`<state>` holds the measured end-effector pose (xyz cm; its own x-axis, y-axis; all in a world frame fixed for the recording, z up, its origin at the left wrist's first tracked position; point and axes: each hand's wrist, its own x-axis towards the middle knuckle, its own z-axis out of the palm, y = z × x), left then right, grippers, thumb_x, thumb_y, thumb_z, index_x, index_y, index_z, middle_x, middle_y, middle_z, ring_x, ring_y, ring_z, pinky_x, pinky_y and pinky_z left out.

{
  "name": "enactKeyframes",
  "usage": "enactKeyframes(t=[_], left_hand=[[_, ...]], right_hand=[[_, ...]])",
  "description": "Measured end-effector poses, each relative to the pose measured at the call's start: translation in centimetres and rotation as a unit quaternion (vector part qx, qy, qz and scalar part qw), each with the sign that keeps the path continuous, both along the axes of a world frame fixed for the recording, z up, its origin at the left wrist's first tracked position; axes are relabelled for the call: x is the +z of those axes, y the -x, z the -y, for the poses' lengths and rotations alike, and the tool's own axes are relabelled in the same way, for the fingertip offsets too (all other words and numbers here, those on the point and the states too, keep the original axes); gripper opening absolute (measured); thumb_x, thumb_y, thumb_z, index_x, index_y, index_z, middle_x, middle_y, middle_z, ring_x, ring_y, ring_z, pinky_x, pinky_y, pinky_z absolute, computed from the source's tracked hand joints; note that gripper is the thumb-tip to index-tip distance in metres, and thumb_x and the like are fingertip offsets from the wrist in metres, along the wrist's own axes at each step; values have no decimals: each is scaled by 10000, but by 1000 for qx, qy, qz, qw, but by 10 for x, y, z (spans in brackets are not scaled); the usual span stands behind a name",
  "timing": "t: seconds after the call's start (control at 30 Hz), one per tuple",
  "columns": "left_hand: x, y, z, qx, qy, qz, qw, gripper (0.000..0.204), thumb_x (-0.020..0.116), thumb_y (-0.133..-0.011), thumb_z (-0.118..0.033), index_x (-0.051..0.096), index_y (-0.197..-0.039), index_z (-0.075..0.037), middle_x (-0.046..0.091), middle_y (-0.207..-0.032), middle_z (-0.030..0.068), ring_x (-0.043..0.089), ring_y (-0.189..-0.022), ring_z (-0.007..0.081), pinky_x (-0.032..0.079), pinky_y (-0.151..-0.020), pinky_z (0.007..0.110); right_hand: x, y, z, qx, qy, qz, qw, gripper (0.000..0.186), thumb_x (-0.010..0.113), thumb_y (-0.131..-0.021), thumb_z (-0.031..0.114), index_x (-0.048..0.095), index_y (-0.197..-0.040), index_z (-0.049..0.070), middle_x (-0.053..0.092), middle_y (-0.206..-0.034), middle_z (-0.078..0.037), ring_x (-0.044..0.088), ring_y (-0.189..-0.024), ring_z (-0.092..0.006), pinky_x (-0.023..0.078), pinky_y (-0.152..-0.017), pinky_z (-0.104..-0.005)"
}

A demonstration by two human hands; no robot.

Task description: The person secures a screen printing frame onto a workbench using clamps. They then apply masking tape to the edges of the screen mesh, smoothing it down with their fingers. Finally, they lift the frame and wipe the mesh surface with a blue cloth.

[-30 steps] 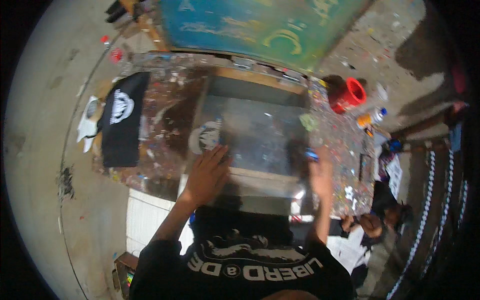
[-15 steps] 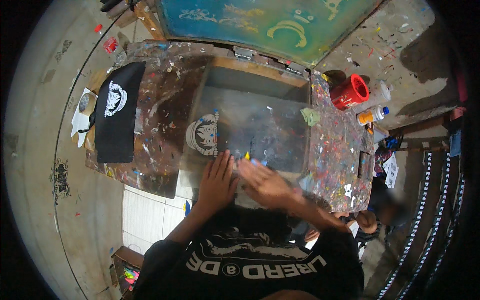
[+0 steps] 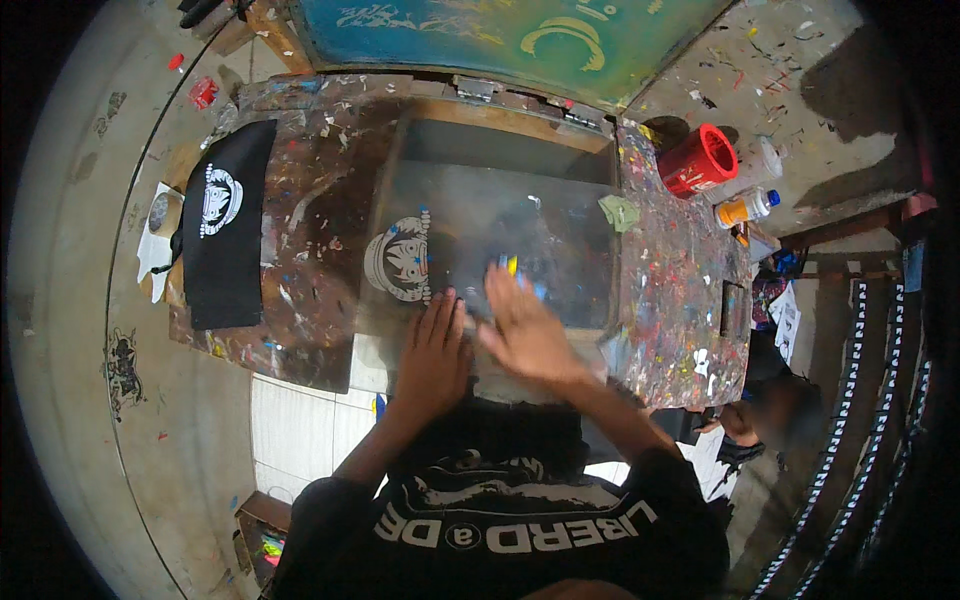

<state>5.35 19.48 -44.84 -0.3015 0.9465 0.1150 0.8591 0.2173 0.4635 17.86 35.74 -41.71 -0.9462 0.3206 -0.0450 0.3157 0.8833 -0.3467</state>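
A wooden-edged printing screen (image 3: 450,240) lies flat on the paint-spotted table, with a hat-wearing cartoon face stencil (image 3: 398,262) at its left. My left hand (image 3: 436,335) rests at its near edge, fingers stretched out below the stencil. Over the near middle of the mesh, my right hand (image 3: 525,325) lies nearly flat with fingers extended, slightly smeared by motion. Small yellow and blue patches (image 3: 512,265) show at its fingertips; I cannot make out what they belong to.
Black fabric (image 3: 225,240) with a white face print lies at the left beside a tape roll (image 3: 166,213). A red cup (image 3: 698,162), a bottle (image 3: 747,207) and a green cloth (image 3: 619,212) are at the right. Another raised screen (image 3: 480,45) stands behind. A person (image 3: 765,415) is at lower right.
My right hand has moved forward over the mesh, the yellow and blue patches moving with it. My left hand stays at the near edge. The view has shifted slightly.
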Motion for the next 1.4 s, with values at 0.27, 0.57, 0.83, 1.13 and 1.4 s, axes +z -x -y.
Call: enactKeyframes(t=[0.27, 0.57, 0.83, 1.13, 1.4], left_hand=[[-1, 3, 0, 3, 1, 6, 1000, 644, 572, -977, -205, 369, -1537, 40, 331, -1631, 234, 318, -1508, 406, 268, -1207, 561], [0, 22, 26, 171, -101, -8, 980, 715, 651, -941, -224, 368, -1520, 84, 341, -1586, 327, 349, -1454, 505, 294, -1163, 598], [0, 34, 55, 298, -54, -62, 951, 750, 705, -918, -349, 438, -1421, 139, 469, -1418, 324, 447, -1284, 491, 347, -1089, 573], [4, 30, 53, 304, -63, 13, 951, 577, 746, -880, -286, 542, -1272, 85, 493, -1364, 259, 442, -1270, 447, 346, -1084, 546], [26, 17, 50, 241, -91, 119, 959, 604, 795, -826, -126, 517, -1348, -9, 536, -1371, 217, 493, -1302, 399, 366, -1128, 492]], right_hand=[[-19, -24, 23, 68, -44, -145, 986, 531, 592, -965, 113, 490, -1451, -74, 433, -1578, -235, 404, -1490, -326, 358, -1212, -462], [-37, 4, -40, 47, -22, -97, 994, 593, 559, -876, 12, 474, -1459, -58, 447, -1563, -222, 435, -1453, -383, 374, -1211, -465], [-30, 102, -111, -67, -59, -46, 995, 609, 551, -904, 28, 418, -1496, -33, 435, -1563, -226, 470, -1406, -414, 445, -1148, -473], [-29, -64, 82, -3, 17, -113, 994, 575, 610, -795, -39, 596, -1370, -14, 562, -1473, -128, 493, -1428, -277, 441, -1169, -432], [-7, -70, 73, -87, 151, -182, 968, 472, 618, -827, -82, 665, -1289, 1, 609, -1420, -125, 607, -1305, -300, 501, -1102, -434]])
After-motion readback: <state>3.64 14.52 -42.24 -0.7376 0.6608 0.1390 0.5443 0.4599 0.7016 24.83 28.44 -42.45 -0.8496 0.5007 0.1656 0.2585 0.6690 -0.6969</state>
